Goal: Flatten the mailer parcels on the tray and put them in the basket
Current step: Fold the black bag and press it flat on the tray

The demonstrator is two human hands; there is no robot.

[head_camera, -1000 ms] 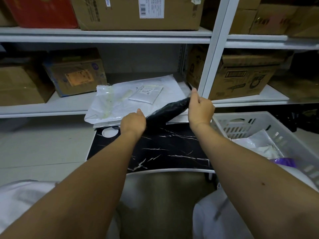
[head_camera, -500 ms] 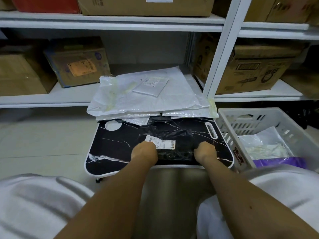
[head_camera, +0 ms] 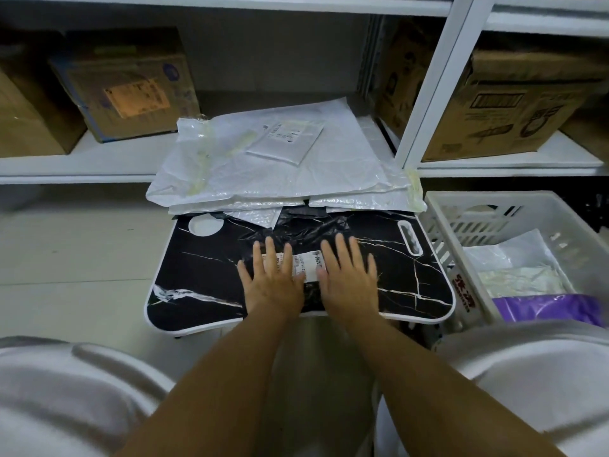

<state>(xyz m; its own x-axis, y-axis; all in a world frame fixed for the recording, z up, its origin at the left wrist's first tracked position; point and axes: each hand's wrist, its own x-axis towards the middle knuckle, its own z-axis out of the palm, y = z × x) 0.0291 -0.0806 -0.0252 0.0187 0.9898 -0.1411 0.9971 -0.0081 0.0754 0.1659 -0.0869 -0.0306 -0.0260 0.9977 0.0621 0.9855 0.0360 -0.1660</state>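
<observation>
Now we count two hands, both flat, fingers spread: left hand (head_camera: 272, 285) and right hand (head_camera: 350, 282) press one crinkled black plastic mailer parcel (head_camera: 308, 230) onto black marble-patterned tray (head_camera: 197, 275). White paper label (head_camera: 306, 262) between them. Stack of white glossy mailers (head_camera: 273, 173) at tray's far edge. One white slotted plastic basket (head_camera: 468, 225) beside tray. Half second ago, fists gripped parcel's near edge.

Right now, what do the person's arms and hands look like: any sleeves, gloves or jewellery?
Both forearms are bare to the bottom of the frame, with no sleeve visible. The left hand and right hand wear no gloves, and no rings, watch or bands show.
</observation>
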